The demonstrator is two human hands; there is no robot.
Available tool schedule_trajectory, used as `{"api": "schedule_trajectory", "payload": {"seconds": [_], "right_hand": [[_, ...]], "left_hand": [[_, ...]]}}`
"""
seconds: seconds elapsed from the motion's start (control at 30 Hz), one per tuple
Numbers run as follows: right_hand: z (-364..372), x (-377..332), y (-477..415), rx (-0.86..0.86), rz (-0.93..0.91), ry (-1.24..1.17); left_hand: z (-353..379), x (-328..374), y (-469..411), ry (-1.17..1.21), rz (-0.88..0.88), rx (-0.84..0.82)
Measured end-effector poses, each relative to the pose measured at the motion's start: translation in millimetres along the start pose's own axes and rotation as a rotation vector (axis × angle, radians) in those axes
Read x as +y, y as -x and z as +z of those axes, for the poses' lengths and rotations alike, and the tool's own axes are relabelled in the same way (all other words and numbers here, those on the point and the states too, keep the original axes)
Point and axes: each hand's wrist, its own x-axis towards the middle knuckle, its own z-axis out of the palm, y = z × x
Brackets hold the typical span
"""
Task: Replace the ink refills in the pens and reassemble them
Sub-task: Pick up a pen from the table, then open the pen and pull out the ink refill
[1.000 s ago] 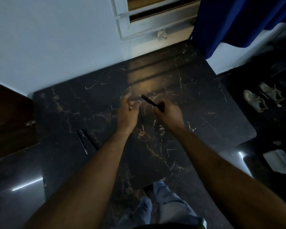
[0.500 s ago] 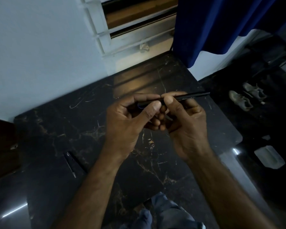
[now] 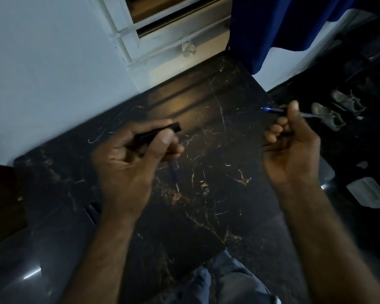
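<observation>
Two bare hands are raised apart over a black marble tabletop (image 3: pixel 206 172) veined with gold and white. The left hand (image 3: pixel 130 163) is curled around a black pen barrel (image 3: pixel 160 133), thumb pressed along its side; the barrel's blunt open end pokes out past the fingers toward the window side. Whether anything sits inside the barrel cannot be told, as its mouth is dark and blurred. Below that hand, a thin blue ink refill (image 3: pixel 173 178) with a pale tip lies slanted; it is unclear whether it rests on the marble or hangs from the fingers.

The right hand (image 3: pixel 294 145) is off to the right, near the table's edge, fingers folded in a loose fist. It pinches a slender blue pen part (image 3: pixel 274 109), with a bright tip pointing left and a greyer length sticking out behind the hand to the right. It is well clear of the barrel in the other hand.

At the lower left of the tabletop, partly hidden by the left forearm, more dark pen pieces (image 3: pixel 92 212) lie on the surface, too dim to make out.

Beyond the table stand a pale wall, a white window frame (image 3: pixel 162 38) and a blue curtain (image 3: pixel 283 25). On the dark floor to the right lie a pair of grey shoes (image 3: pixel 329 115) and a white tray-like object (image 3: pixel 369 191). Blue-trousered knees (image 3: pixel 228 279) show at the bottom.
</observation>
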Motion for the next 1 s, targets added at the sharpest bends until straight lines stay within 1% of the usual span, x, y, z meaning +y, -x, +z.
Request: {"api": "schedule_trajectory", "payload": {"seconds": [0.03, 0.1, 0.17, 0.23, 0.3, 0.43, 0.53, 0.63, 0.73, 1.0], "right_hand": [[-5, -1, -5, -0.029, 0.007, 0.047], [-12, 14, -2, -0.12, 0.049, 0.151], [-18, 36, 7, -0.181, 0.107, 0.157], [-26, 55, 12, -0.192, 0.161, 0.131], [-35, 68, 16, -0.194, 0.206, 0.162], [-56, 79, 19, -0.162, 0.254, 0.255], [-66, 79, 16, -0.131, 0.268, 0.289], [-68, 82, 13, -0.13, 0.275, 0.301], [-64, 87, 12, -0.143, 0.27, 0.309], [-55, 94, 17, -0.17, 0.245, 0.313]], "left_hand": [[-11, -13, -3, -0.048, -0.03, -0.056], [-19, -51, -6, -0.244, -0.109, -0.145], [-15, -99, -3, -0.402, -0.231, -0.19], [-12, -147, 3, -0.504, -0.319, -0.235], [-13, -182, 7, -0.604, -0.298, -0.298], [-18, -222, 1, -0.819, -0.073, -0.381], [-19, -233, -6, -0.904, 0.013, -0.401], [-20, -234, -8, -0.96, -0.003, -0.421], [-23, -237, -9, -0.978, 0.022, -0.435], [-27, -235, -5, -0.978, 0.011, -0.404]]}}
